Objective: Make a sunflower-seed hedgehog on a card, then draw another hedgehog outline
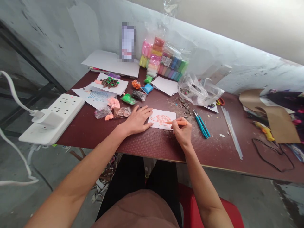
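Observation:
My right hand (pixel 182 131) grips an orange marker (pixel 177 123), its tip on a small white sheet of paper (pixel 155 112). An orange hedgehog-like drawing (pixel 162 119) with a patterned body and short legs covers much of that sheet. Lying flat with fingers spread, my left hand (pixel 139 120) touches the sheet's left edge with its fingertips. Just beyond the left hand are bags of brown clay (pixel 122 112) and green clay (pixel 129 98), with lumps of pink clay (pixel 113 103) beside them. A teal utility knife (pixel 201 124) lies to the right of my right hand.
Sunflower seeds (pixel 186 106) are scattered behind the knife. A clear plastic bag (pixel 201 90), colored clay packs (pixel 163 60) and paper stand at the back. White glue sticks (pixel 231 131) and a yellow glue gun (pixel 264 130) lie right; a power strip (pixel 53 118) sits left.

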The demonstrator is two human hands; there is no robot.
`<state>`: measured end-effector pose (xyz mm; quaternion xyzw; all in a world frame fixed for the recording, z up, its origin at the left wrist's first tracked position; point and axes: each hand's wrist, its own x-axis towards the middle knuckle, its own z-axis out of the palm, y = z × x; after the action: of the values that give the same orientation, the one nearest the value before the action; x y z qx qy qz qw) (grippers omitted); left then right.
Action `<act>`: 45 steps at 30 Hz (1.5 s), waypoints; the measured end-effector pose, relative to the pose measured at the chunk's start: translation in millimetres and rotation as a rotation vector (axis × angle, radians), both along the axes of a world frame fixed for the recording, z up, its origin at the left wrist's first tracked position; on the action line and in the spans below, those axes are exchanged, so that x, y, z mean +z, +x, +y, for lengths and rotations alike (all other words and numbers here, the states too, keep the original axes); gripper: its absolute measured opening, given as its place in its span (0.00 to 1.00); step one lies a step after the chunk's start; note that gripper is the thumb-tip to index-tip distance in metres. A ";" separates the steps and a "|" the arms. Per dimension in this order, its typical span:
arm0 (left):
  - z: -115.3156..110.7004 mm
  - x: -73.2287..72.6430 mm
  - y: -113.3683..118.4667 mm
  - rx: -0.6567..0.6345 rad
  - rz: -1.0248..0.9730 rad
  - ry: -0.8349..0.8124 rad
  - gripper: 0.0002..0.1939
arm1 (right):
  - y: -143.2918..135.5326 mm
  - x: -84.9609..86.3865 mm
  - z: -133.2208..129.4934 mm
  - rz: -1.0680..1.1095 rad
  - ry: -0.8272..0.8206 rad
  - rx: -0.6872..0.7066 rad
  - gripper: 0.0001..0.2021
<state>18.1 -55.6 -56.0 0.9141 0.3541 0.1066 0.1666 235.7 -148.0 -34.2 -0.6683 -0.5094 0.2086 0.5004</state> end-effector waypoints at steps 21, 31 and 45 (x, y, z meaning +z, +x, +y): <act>-0.4 2.5 0.5 0.004 0.017 -0.015 0.30 | 1.6 -3.3 1.0 0.008 -0.041 -0.015 0.12; -0.9 3.5 0.3 -0.002 0.019 -0.015 0.30 | 0.7 -2.5 0.0 0.026 -0.015 -0.013 0.12; -1.0 3.0 0.1 0.002 -0.001 -0.013 0.30 | 0.3 -2.1 -0.2 0.008 -0.043 -0.011 0.12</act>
<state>18.2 -56.6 -53.0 0.9126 0.3556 0.1048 0.1726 236.0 -148.2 -36.3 -0.6807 -0.4992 0.2196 0.4891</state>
